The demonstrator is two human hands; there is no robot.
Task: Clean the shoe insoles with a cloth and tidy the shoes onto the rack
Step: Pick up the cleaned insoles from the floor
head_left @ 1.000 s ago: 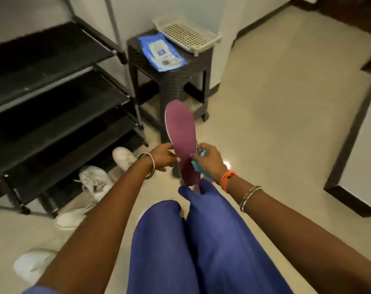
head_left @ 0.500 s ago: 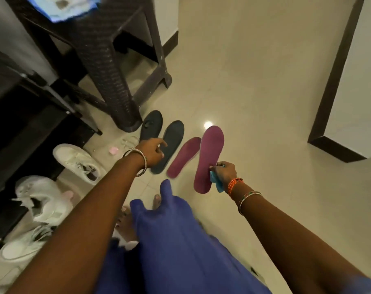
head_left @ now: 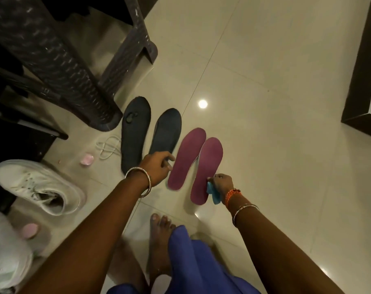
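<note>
Your left hand reaches down over the heel of the inner dark insole, fingers loosely curled and holding nothing; whether the fingertips touch it cannot be told. Your right hand pinches the heel edge of the right maroon insole while a blue cloth is bunched in the same grip. From left to right on the glossy beige tile floor lie a white sneaker on its side, a loose white lace, the outer dark insole, the inner dark one, the left maroon insole and the held one, all close together. A dark woven stool stands at upper left, its leg just beside the outer dark insole. Bare tile extends rightward to a dark door frame. Your bare foot rests below the insoles.
</note>
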